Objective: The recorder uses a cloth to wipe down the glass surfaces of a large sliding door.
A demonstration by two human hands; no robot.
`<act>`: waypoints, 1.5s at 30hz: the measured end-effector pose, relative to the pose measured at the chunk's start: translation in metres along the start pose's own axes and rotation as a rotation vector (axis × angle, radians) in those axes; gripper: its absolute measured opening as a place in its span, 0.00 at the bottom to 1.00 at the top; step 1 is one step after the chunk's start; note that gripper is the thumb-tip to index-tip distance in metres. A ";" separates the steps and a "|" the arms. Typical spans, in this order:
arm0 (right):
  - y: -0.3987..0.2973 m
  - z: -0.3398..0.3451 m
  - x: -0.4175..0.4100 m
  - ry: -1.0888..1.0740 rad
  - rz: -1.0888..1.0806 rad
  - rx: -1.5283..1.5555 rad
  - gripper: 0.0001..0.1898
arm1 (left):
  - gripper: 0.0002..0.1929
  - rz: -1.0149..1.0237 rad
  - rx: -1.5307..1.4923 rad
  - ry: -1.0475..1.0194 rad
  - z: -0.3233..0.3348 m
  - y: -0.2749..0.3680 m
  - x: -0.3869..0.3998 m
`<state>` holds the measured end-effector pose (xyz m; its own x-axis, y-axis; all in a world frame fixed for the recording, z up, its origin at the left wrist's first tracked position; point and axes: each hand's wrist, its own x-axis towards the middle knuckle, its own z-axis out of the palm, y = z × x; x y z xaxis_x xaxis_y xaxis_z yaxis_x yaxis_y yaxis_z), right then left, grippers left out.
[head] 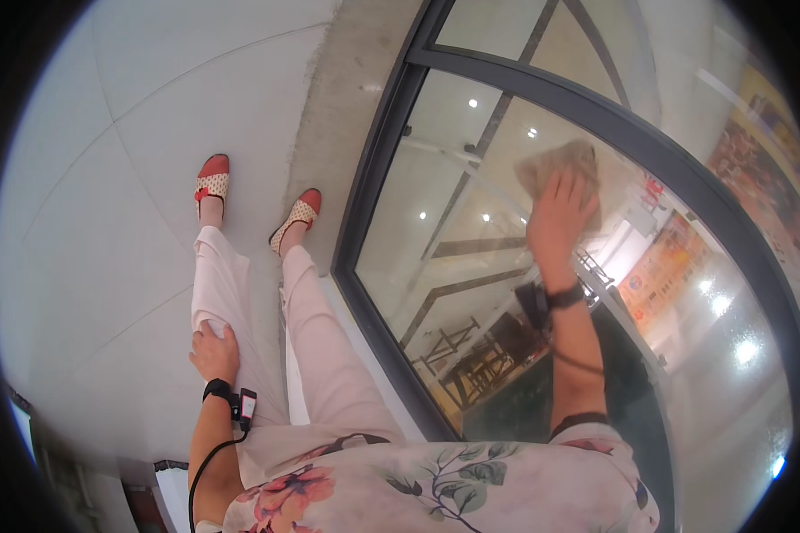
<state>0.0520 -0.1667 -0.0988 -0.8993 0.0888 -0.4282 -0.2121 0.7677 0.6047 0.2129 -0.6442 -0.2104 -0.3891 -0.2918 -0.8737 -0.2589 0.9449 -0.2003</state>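
My right hand (560, 216) presses a folded brown-beige cloth (552, 160) flat against a large glass pane (400, 260). The fingers lie over the cloth, and part of it sticks out past the fingertips and to the left. A dark grey metal frame (380, 166) borders the pane. My left hand (215, 352) rests on the left leg of my pale pink trousers (220, 293), around the knee, with nothing held in it. Both wrists carry black straps with small devices; a black cable (203, 476) runs from the left one.
Light grey floor tiles (140, 186) meet a rough concrete strip (347, 100) along the frame's foot. My red-toed patterned shoes (213, 183) stand close to it. A dark crossbar (573, 93) divides the glass. Lights, posters (667, 266) and stacked furniture (473, 366) show in the glass, reflected or behind it.
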 end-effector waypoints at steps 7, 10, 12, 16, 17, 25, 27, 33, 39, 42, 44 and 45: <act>-0.045 0.072 0.095 -0.243 -0.059 -0.052 0.22 | 0.21 0.028 0.009 0.009 -0.005 0.003 0.003; -0.043 0.074 0.083 -0.307 -0.077 -0.002 0.22 | 0.21 0.038 0.006 0.002 -0.005 0.003 0.002; -0.030 0.058 0.065 -0.215 -0.032 0.028 0.23 | 0.23 0.055 -0.013 -0.006 -0.006 0.000 0.002; -0.005 0.021 0.034 -0.032 0.042 -0.058 0.24 | 0.22 0.001 0.014 -0.052 -0.009 -0.001 0.001; -0.007 0.025 0.038 -0.026 0.040 -0.045 0.23 | 0.21 -0.008 0.014 -0.033 -0.008 -0.004 -0.001; -0.063 0.074 0.108 -0.388 -0.030 0.068 0.12 | 0.24 0.009 0.048 -0.051 -0.016 0.008 0.002; -0.083 0.108 0.110 -0.533 0.047 0.357 0.11 | 0.27 0.054 0.135 0.033 -0.007 0.006 0.001; -0.149 0.091 0.012 -1.096 0.321 2.353 0.19 | 0.32 0.348 -0.933 -0.539 -0.036 0.103 -0.004; -0.156 -0.014 0.005 -0.853 -0.152 1.812 0.21 | 0.22 0.249 -1.660 -0.802 -0.076 0.161 -0.005; -0.074 0.044 0.035 0.046 -0.029 0.310 0.27 | 0.19 0.234 -1.566 -0.658 -0.074 0.138 0.002; -0.030 0.026 0.079 -0.085 0.068 0.176 0.29 | 0.19 0.186 -1.539 -0.635 -0.058 0.105 0.013; -0.013 0.032 0.087 -0.140 0.064 0.105 0.29 | 0.19 0.171 -1.526 -0.636 -0.049 0.096 0.017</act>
<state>-0.0111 -0.1483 -0.1652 -0.8461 0.2213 -0.4850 -0.1084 0.8193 0.5631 0.1387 -0.5659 -0.2226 -0.2024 0.2579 -0.9447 -0.9734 -0.1587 0.1652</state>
